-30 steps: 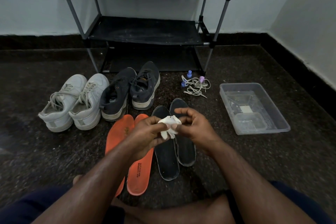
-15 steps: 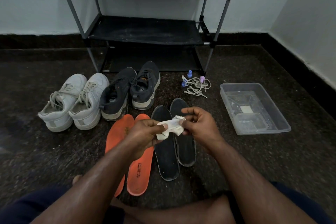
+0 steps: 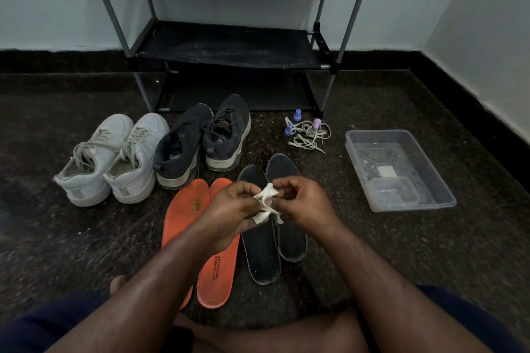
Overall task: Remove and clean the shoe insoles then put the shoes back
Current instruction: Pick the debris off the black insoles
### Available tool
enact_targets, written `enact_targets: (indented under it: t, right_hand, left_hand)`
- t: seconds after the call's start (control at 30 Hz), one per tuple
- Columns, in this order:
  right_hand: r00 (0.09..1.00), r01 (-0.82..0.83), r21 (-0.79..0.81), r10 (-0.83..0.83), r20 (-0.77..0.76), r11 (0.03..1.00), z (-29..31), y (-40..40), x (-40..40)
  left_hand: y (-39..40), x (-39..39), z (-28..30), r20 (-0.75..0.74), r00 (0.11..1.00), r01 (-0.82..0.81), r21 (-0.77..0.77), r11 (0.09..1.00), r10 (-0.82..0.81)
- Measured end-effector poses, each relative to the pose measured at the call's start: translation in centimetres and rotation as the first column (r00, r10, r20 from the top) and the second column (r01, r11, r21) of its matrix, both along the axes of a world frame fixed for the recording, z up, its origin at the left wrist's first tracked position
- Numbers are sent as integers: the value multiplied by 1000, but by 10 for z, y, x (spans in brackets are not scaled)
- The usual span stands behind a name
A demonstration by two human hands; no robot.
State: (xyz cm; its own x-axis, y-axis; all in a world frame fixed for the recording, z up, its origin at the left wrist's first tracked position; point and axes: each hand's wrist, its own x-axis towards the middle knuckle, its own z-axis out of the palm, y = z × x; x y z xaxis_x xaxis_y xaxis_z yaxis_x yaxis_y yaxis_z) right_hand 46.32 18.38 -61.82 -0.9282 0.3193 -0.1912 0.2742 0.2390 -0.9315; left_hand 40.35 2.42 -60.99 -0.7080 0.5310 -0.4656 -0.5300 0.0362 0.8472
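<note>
Both hands up close, left hand [image 3: 229, 206] and right hand [image 3: 304, 200] pinching a small white rag [image 3: 266, 203], probably damp. Orange insoles [image 3: 186, 209] and black insoles [image 3: 261, 252] flat underneath: light, floppy, best grabbed mid-length. Shoes [image 3: 183, 149] waiting beyond.

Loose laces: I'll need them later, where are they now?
In the head view, the loose laces lie on the floor right of centre, between the dark shoes and the clear tub, by the rack's front right leg.

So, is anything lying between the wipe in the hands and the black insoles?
Nothing visible: both hands pinch the crumpled white wipe directly above the two flat black insoles, which lie uncovered.
</note>
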Motion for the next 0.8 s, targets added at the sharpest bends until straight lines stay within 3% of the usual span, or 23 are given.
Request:
enact_targets:
  t: [0.1,0.23,0.4,0.53,0.67,0.8]
  right_hand:
    - [998,-22,46,19,52,999,-2,0,-1]
    - [1000,17,145,-18,8,989,0,3,0]
    - [992,-126,-125,125,-14,984,11,2,4]
    - [983,-184,-301,182,-38,936,11,12,7]
    - [977,-208,-206,191,-98,956,8,3,7]
    - [989,-72,-28,67,-133,997,4,4,4]
  left_hand:
    - [-2,-1,0,20,999,36,11,999,-36]
    - [-1,2,2,10,998,64,25,998,-64]
    - [0,3,1,-47,999,-2,-55,999,0]
    - [-1,1,3,82,995,-59,34,998,56]
    - [-2,0,3,138,987,-90,48,995,83]
    - [-1,2,2,78,997,-15,-40,999,18]
